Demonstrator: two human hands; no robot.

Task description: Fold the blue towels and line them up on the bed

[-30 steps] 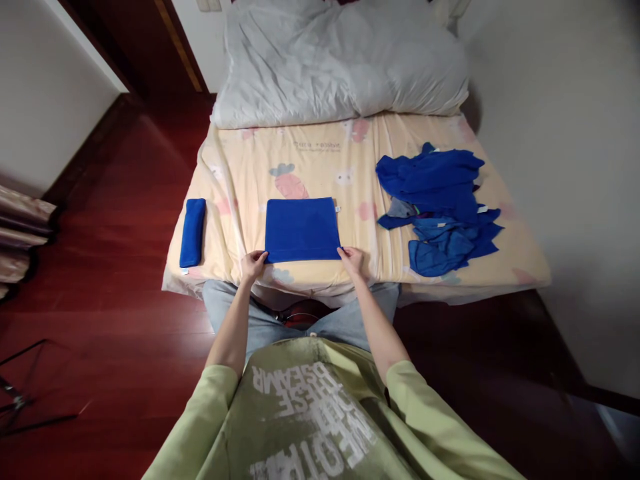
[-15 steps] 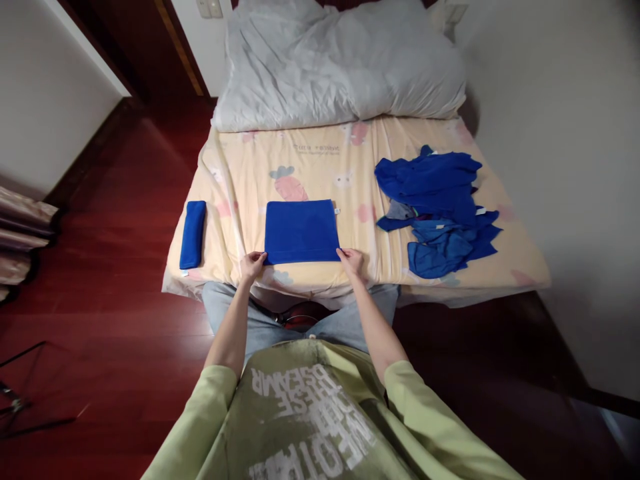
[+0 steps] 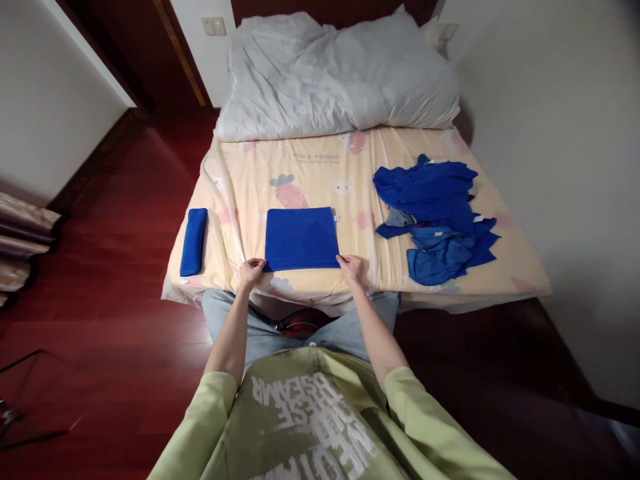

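Note:
A blue cloth, folded into a flat rectangle with a small white tag on its right edge, lies on the bed in front of me. My left hand pinches its near left corner. At the near right corner, my right hand has thumb and fingers closed on the same cloth. To the left rests a narrow folded blue cloth, close to the bed's left edge. A crumpled pile of blue cloths, with a bit of grey among them, lies to the right.
The bed has a pale yellow sheet printed with carrots and rabbits. A bunched grey-white quilt spans its far end. Dark red floor runs along the left, where part of a black stand shows. A wall rises at the right.
The camera view has tilted up slightly, so everything sits a little lower in it. Both hands keep their hold on the cloth's near corners.

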